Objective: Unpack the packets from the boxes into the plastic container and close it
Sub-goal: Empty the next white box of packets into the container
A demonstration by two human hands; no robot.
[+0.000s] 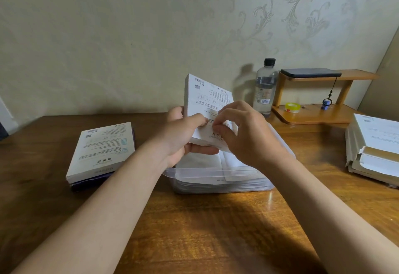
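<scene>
Box (pixel 207 99) of packets, white and printed, held up at a tilt just above the plastic container (pixel 211 173) at the middle of the table (pixel 216 230). Clasped along its near left edge by the left grip (pixel 183 135), thumb across the printed face, fingers curled beneath. Pinched at its near end by the right grip (pixel 244 135), fingertips closed narrow on what looks like the flap or a seal strip; cannot tell which. Below, white packets (pixel 200 161) already lying flat in the container, stacked well up its clear wall. No lid on it; possibly a clear lid just behind on the right, hard to tell. To the left, one more shut box (pixel 101 148) resting on a dark box. At the right edge, a pile of opened boxes (pixel 375 150).

Probably mid-task: opening this box, contents not yet out. Next, likely: lift the flap free with the right grip, keep the left grip firm, tip the open end toward the container and slide the packets out flat onto the stack. Then the left-hand boxes, then the lid.
</scene>
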